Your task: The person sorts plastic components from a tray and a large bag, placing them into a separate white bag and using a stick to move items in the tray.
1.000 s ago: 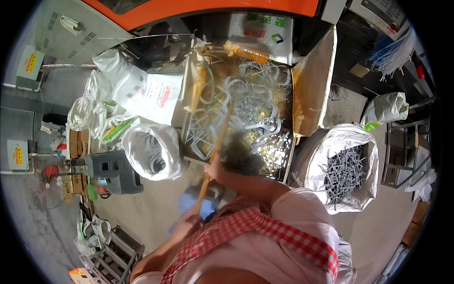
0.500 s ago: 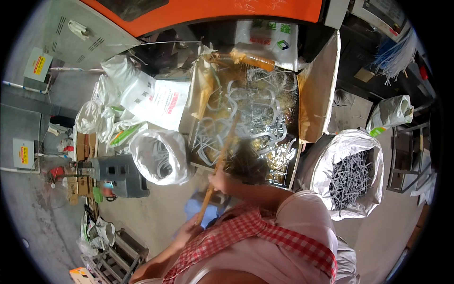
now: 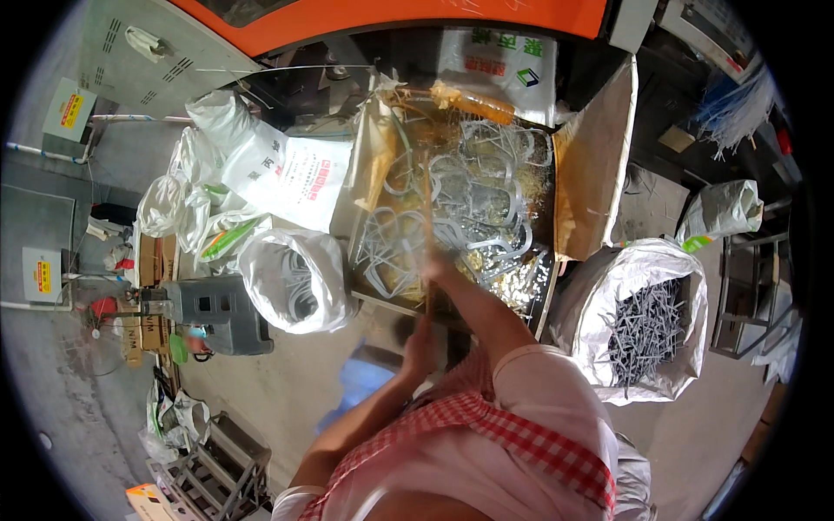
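Note:
With both fists I grip a long wooden stick point(image 3: 426, 204), which stands nearly straight away from me over a wide tray point(image 3: 365, 301) of water. My right hand point(image 3: 438, 264) is closed round its middle, above the tray's near part. Nearer my body, my left hand point(image 3: 419, 349) is wrapped round the lower end, just outside the near rim. Pale, curved plastic strips point(image 3: 478, 204) lie in the water on both sides of the stick. The far end of the stick is blurred and reaches in among them, so its tip is hard to make out.
Left of the tray stands a white sack point(image 3: 304, 286) with pale curved pieces inside. A larger white sack point(image 3: 569, 317) of grey sticks is at the right. Cardboard flaps point(image 3: 591, 165) edge the tray. Beyond it are an orange machine point(image 3: 391, 22) and a printed white bag point(image 3: 530, 65).
Both hands have pushed forward and right, taking the stick deeper over the tray. It was slanted and is now nearly upright in the picture. Curved strips have shifted toward the far right.

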The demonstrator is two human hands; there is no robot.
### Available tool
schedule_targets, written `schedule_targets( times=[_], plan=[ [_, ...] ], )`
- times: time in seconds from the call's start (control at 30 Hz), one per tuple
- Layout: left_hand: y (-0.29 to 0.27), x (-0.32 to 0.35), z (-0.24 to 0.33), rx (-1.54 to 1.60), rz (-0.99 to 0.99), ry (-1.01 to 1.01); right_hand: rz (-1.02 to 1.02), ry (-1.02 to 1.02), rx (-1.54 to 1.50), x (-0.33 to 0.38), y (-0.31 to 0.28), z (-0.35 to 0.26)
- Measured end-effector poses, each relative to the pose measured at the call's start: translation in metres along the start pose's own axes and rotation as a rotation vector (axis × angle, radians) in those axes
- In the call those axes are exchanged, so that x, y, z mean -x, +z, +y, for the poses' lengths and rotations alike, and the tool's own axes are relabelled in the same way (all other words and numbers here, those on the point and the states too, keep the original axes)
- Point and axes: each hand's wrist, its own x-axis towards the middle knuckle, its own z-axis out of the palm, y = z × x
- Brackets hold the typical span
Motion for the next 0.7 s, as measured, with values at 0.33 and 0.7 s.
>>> schedule_targets(
  times=[0.33, 0.7],
  plan=[
    [-0.075, 0.043, 0.081, 0.254, -0.215, -0.567, -0.185, -0.318, 0.182, 0.066, 0.029, 0.02],
    [-0.088, 0.081, 0.07, -0.216, -0.366, -0.233, 0.12, 0.632, -0.319, 0.135, -0.063, -0.041]
  ],
)
